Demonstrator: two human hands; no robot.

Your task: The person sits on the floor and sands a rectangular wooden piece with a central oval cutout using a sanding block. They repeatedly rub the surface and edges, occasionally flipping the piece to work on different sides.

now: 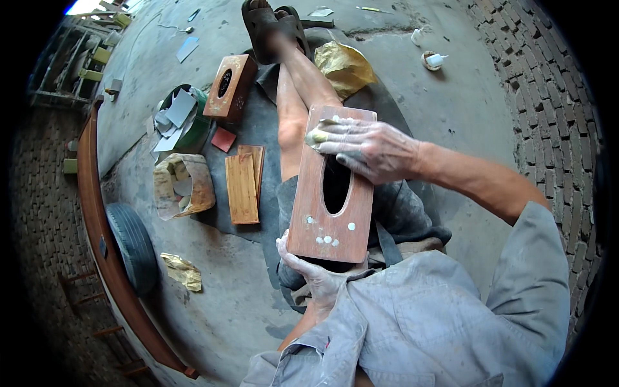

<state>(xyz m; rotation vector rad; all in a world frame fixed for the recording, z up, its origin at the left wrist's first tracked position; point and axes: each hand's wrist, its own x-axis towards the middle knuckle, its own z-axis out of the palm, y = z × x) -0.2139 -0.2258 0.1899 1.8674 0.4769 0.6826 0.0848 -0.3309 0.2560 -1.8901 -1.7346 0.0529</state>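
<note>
A reddish-brown wooden tissue box point(302, 209) with a long oval opening lies across my lap, tilted, its top facing up. Pale round spots and patches mark both ends of its top. Under the near end, my left hand point(322, 280) grips the box, its thumb along the left corner and most of its fingers hidden below. My right hand point(374, 147) lies over the far part of the top, fingers pressed together and pointing left. Beneath the fingertips shows a small yellowish-green piece of sandpaper point(315, 138). Pale dust coats both hands.
Another tissue box point(235, 74) stands left of my legs, near a green bucket point(195, 134) of grey sheets. Closer are a red block point(223, 139), wooden boards point(240, 190), a stained container point(205, 187) and a tyre point(132, 245). Yellow crumpled sheeting point(345, 68) lies right of my shins.
</note>
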